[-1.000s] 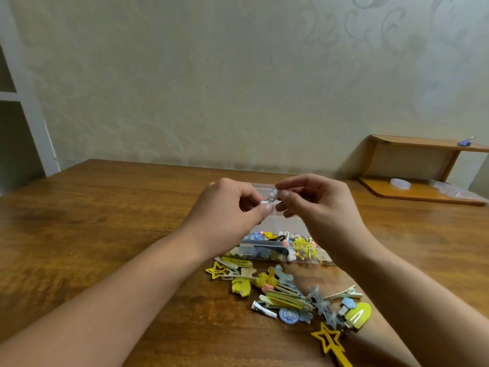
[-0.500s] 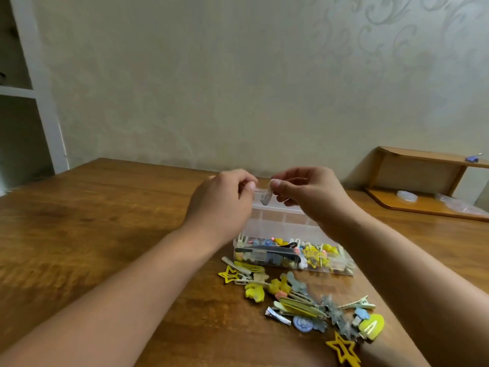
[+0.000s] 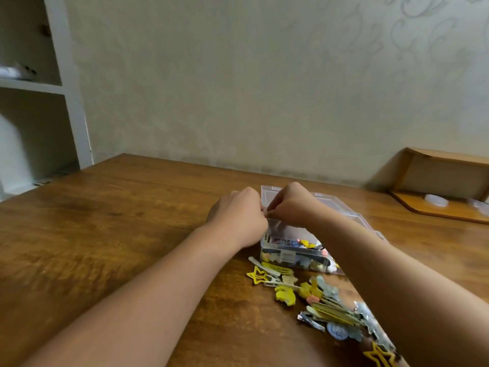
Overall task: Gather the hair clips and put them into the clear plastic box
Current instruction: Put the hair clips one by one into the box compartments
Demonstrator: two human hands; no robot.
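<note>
Clear plastic box [image 3: 299, 250] is sitting open on the wooden table [image 3: 119, 234], its lid lying back behind it and its near compartments already holding a jumble of coloured clips; both hands are now coming down to its far left corner, lower than half a second ago, when they were hovering above it with a small pale clip pinched between them; the left hand [image 3: 238, 215] and the right hand [image 3: 288, 205] are meeting knuckle to knuckle over the box, fingers curled inward — but the fingertips are facing away, so I cannot tell whether either is keeping hold of that clip or has let it go; the descent is suggesting, to my eye, that this clip is being placed into a compartment; a scattered pile of hair clips [image 3: 317, 298] — yellow stars, pastel shapes, metal snaps — is waiting on the table just in front of the box, so much gathering is remaining.
</note>
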